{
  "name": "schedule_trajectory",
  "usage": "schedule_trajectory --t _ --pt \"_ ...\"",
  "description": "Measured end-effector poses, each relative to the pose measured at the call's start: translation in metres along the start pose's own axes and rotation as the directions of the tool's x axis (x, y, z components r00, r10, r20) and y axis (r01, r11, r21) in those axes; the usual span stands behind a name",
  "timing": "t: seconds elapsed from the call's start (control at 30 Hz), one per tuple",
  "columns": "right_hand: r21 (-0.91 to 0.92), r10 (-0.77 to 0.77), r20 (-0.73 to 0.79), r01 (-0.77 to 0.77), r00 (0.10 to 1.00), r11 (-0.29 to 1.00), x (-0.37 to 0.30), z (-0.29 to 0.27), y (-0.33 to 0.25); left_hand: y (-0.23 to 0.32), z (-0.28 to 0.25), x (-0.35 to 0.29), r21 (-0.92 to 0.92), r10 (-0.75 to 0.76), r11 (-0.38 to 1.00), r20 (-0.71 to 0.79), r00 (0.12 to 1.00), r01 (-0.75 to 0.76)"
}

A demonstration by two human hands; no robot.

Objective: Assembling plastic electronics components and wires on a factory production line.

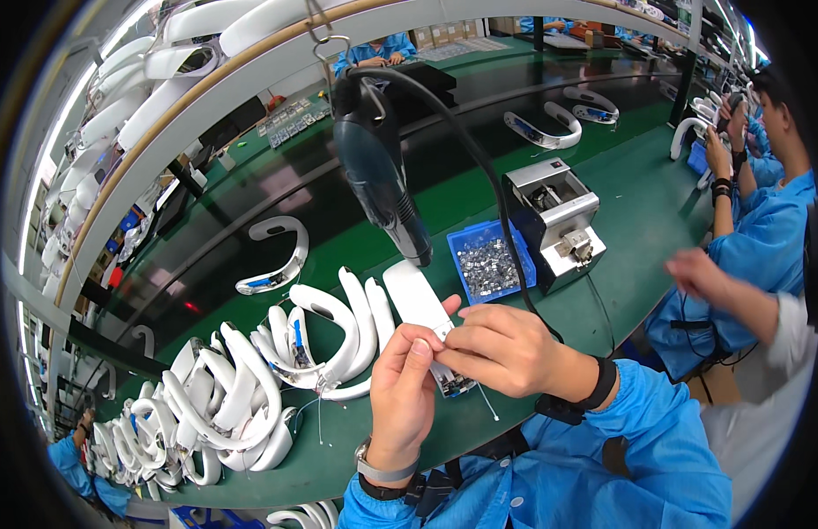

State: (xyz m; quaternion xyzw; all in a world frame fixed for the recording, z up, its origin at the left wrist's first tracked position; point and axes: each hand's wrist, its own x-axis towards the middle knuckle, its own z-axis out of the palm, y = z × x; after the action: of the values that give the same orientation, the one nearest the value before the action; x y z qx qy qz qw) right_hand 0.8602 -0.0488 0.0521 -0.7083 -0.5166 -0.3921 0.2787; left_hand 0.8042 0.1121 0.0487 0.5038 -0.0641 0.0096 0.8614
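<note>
My left hand (404, 388) is closed, thumb and forefinger pinching the edge of a white curved plastic housing (415, 291). Against the same spot, my right hand (508, 349) has its fingertips pressed together. Whatever sits between those fingertips is too small to make out. Below my hands, the near end of the housing is open and shows small electronic parts (453, 381). A thin cable (488, 403) trails from it onto the green bench. Directly above the housing hangs a dark power screwdriver (378, 167), nose down, touched by neither hand.
A blue tray of small metal parts (492, 262) stands beyond my right hand, beside a metal feeder machine (559, 220). White curved housings (224, 397) pile up at left. A black cord (479, 150) loops overhead. Co-workers in blue sit at right; one bare hand (704, 275) reaches in.
</note>
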Motion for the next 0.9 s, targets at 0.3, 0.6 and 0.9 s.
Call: schedule_trajectory --t 0.3,0.6,0.9 --pt "0.152 0.12 -0.019 -0.116 0.993 0.982 -0.0024 0.0073 -0.0018 0.0017 -0.0052 -0.0044 -0.087 -0.021 0.996 0.015 1.0 0.023" --pt "0.182 0.144 -0.01 -0.14 0.99 0.973 -0.0067 0.0053 -0.0031 0.001 -0.0054 -0.0028 -0.113 -0.02 0.993 0.021 1.0 0.022" --pt "0.203 0.144 -0.051 -0.131 0.988 0.97 -0.0085 0.0016 -0.0014 0.0002 -0.0027 -0.0017 -0.043 -0.007 0.999 0.001 1.0 0.007"
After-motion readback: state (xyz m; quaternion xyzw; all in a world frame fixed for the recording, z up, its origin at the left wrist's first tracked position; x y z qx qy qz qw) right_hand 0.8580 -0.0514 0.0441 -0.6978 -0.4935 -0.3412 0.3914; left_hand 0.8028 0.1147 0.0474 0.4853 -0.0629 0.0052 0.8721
